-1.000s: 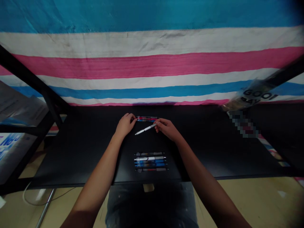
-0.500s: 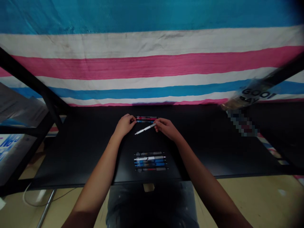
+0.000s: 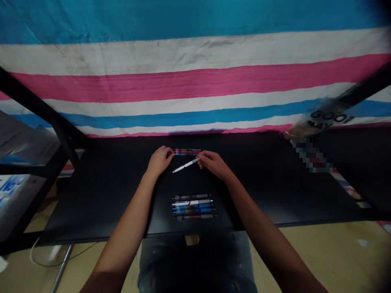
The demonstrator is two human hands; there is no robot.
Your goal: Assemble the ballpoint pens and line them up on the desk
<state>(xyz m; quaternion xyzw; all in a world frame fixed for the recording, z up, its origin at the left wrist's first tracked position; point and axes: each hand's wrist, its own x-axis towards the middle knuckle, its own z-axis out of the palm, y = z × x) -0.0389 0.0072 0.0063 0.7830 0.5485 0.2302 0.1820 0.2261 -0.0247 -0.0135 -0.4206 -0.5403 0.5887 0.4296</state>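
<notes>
My right hand (image 3: 211, 163) is closed in a pinch on the grey end of a white pen (image 3: 185, 166). That pen slants down to the left, its other end pointing toward my left hand's side. At the far row, my left hand (image 3: 161, 159) has thumb and forefinger closed at the left end of a blue pen (image 3: 186, 154). Just behind the blue pen lies a red and black pen (image 3: 187, 151). Nearer me a second row holds a black pen (image 3: 192, 197), another white pen (image 3: 192, 202), blue pens (image 3: 194, 211) and a black-and-grey pen (image 3: 195, 217).
The pens lie on a black table (image 3: 106, 195) with a striped cloth (image 3: 195, 85) behind it. A printed plastic bag (image 3: 324, 118) sits at the right rear. Black frame bars (image 3: 39, 101) and boxes (image 3: 18, 199) stand on the left.
The blue pen in the far row has shifted slightly away from me, closer to the red one. The white pen stays in my right hand, nearly unmoved.
</notes>
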